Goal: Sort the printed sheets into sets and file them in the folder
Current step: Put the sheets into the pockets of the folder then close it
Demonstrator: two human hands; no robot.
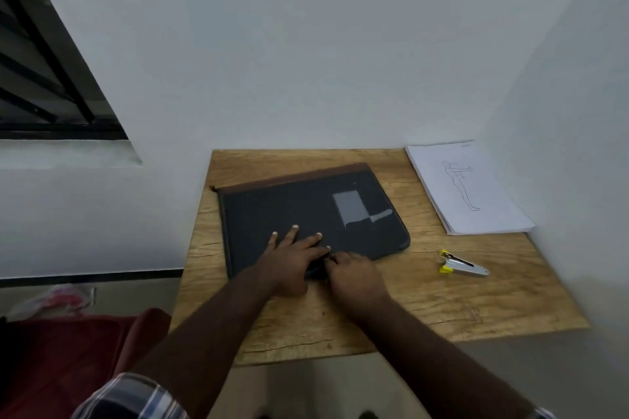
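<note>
A dark grey zip folder (pixel 306 211) with a brown spine strip lies closed on the small wooden table (pixel 425 303). My left hand (pixel 292 255) presses flat on the folder's near part, fingers spread. Beside it, my right hand (pixel 354 274) has its fingers curled at the folder's near edge, pinching something small there; what it is stays hidden. A stack of printed sheets (pixel 466 190) with a line drawing of a standing figure on top sits at the table's far right corner.
A silver and yellow stapler (pixel 463 266) lies on the table to the right of the folder. White walls close in behind and to the right. A red cushion or seat (pixel 68 357) is at lower left, below a barred window (pixel 44 71).
</note>
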